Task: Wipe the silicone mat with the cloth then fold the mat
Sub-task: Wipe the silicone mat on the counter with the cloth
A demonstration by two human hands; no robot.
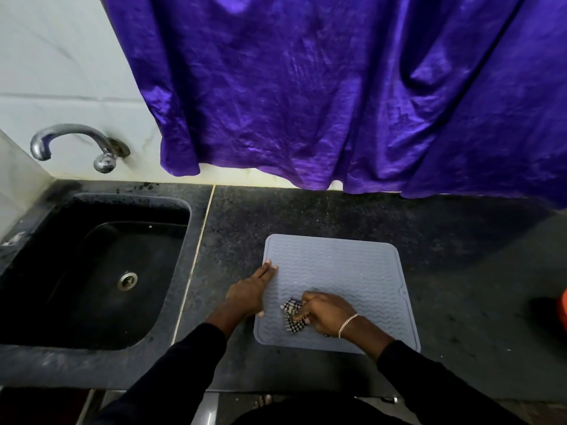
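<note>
A grey silicone mat point(337, 268) with a wavy ribbed surface lies flat on the dark stone counter. My right hand point(328, 312) is shut on a bunched black-and-white checked cloth point(293, 314), which presses on the mat's near-left area. My left hand point(250, 291) rests flat along the mat's left edge, fingers together and extended, holding nothing. Part of the cloth is hidden under my right hand.
A black sink point(101, 271) with a metal drain sits left of the mat, a chrome tap point(73, 142) above it. A purple curtain point(337, 87) hangs over the counter's back edge. An orange-red object point(563, 308) shows at the right frame edge.
</note>
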